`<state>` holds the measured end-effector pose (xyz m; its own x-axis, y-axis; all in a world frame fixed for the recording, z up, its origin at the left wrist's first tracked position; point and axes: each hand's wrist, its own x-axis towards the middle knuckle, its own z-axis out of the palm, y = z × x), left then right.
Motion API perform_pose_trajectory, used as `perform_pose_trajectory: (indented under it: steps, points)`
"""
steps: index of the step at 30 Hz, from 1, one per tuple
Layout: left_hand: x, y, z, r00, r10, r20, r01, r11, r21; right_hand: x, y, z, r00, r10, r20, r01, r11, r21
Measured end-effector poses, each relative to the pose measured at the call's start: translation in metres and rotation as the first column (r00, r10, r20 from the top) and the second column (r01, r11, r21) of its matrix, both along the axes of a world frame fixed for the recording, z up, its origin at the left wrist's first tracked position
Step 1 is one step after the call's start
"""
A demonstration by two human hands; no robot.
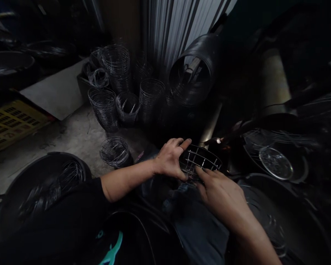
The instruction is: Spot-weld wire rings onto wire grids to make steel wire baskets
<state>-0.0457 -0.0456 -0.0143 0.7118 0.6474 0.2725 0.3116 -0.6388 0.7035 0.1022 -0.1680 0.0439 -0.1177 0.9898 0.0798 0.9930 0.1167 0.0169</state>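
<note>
A small round wire basket frame [203, 158], with curved rings and short cross wires, is between my two hands in front of my lap. My left hand [169, 158] grips its left side, thumb low and fingers over the upper edge. At the near edge, my right hand [220, 187] holds the frame with its fingers bent on the wire; part of the grip is hidden. Just beyond the frame, a dark metal arm with a bright tip [218, 140] comes close to its far rim. Whether they touch, I cannot tell.
Stacks of wire rings [103, 108] stand on the floor ahead, with a shorter stack [116, 151] nearer. A large wire coil [191, 70] lies behind. Black tubs [44, 158] flank me, the right one [298, 209] holding wire rings. A yellow crate [15, 119] is at left.
</note>
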Motion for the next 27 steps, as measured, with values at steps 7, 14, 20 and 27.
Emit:
perform_pose_trajectory:
  steps: [7,14,20,27]
  points:
    - [0.014,0.003,0.008,1.0,-0.005,-0.029,0.004,1.0,-0.023,0.018,-0.005,-0.018,0.98,0.163,-0.117,-0.132,0.962,0.238]
    - [0.031,0.018,0.011,1.0,0.011,0.02,-0.011,1.0,-0.001,0.039,0.009,-0.015,0.952,0.233,-0.199,-0.142,0.91,0.389]
    - [0.045,0.033,0.019,0.999,0.046,0.0,-0.046,0.997,-0.057,0.053,0.026,-0.01,0.96,0.196,-0.197,-0.103,0.91,0.402]
    - [0.047,0.034,0.021,0.998,0.043,-0.046,-0.045,0.997,-0.056,0.052,0.028,-0.008,0.943,0.153,-0.295,-0.032,0.925,0.379]
